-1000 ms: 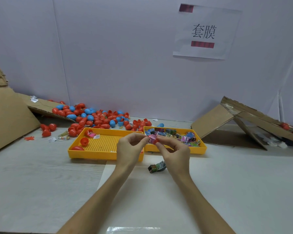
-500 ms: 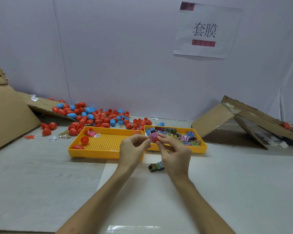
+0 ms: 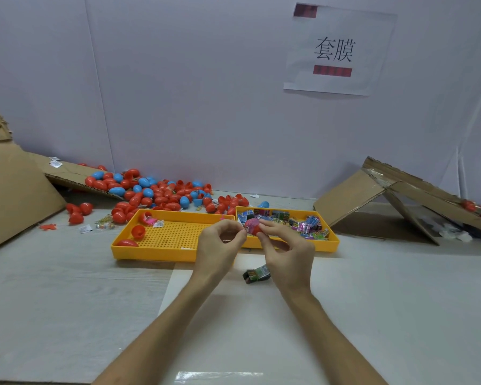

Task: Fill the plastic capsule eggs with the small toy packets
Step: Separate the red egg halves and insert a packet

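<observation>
Your right hand [image 3: 285,247] pinches a red plastic egg half [image 3: 254,228] with a pink packet [image 3: 251,225]; your left hand [image 3: 220,245] fingers curl beside it, grip unclear.

You have a red capsule half [image 3: 253,228] with a pink toy packet [image 3: 251,225] showing in its mouth, raised above the trays. Another dark green packet [image 3: 256,274] lies on the table beneath.

Even, bright, diffuse overhead light; soft shadows under the yellow tray [image 3: 150,252]. Glare patch on the tabletop well below it. Wide-angle bending at edges; distant corners soft.
</observation>
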The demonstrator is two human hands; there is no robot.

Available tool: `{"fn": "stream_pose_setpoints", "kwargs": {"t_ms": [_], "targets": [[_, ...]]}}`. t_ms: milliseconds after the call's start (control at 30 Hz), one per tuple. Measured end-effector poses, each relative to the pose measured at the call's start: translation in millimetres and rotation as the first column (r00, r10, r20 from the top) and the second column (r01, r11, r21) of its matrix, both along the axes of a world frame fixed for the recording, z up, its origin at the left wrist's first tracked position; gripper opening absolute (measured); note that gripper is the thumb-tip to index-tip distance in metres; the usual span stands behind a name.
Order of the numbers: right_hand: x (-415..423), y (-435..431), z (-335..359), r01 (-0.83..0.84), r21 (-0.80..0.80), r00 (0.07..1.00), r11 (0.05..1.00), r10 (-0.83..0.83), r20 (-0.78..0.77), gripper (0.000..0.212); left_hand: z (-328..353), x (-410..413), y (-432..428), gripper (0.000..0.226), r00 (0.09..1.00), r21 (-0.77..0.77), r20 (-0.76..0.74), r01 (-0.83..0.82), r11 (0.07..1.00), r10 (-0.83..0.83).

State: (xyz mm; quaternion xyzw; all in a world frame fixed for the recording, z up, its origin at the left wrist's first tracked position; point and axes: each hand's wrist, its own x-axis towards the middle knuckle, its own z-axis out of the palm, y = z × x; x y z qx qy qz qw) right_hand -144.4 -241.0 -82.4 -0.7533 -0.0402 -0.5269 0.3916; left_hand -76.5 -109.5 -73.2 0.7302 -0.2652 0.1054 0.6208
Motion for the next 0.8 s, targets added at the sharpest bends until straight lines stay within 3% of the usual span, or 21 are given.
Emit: {"fn": "stream_pose_setpoints", "kwargs": {"t_ms": [133, 567, 800], "targets": [[0.0, 1.6, -0.2, 0.014, -0.062, 0.999, 0.998, -0.012, 0.031, 0.022, -1.3, -2.5, -0.1, 0.004, 0.988, 0.04, 0.125, -0.092, 0.995, 0.087], [-1.1, 3.1, 1.4, 0.093, -0.137, 0.995, 0.986, -0.087, 0.051, 0.022, 1.7, -3.8, 3.3, 0.008, 0.942, 0.058, 0.293, -0.19, 0.98, 0.165], [-1.9, 3.6, 4.7, 0.019, -0.021, 1.0, 1.0, -0.019, 0.007, 0.022, 4.7, -2.8, 4.9, 0.005, 0.979, -0.002, 0.178, -0.099, 0.995, 0.098]]}}
